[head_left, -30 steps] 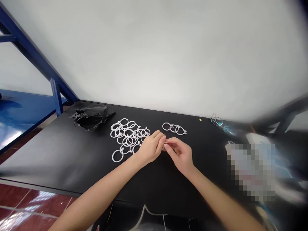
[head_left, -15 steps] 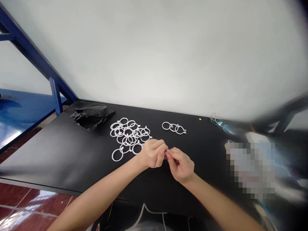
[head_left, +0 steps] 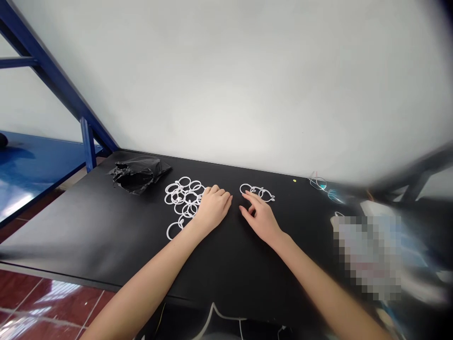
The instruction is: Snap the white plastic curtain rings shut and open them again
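A pile of several white plastic rings lies on the black table. My left hand rests palm down on the right edge of that pile, fingers stretched out and close together, covering some rings. A short row of linked white rings lies further right. My right hand is open, its fingers spread, and its fingertips touch the near edge of that row. Neither hand visibly holds anything.
A crumpled black plastic bag sits at the back left of the table. A pair of glasses lies at the back right. A blurred-out patch covers things at the right. Blue metal framing stands on the left.
Both hands were pinched together over a small ring near the table's middle. They have since parted and moved away from me: left onto the pile, right to the linked row.
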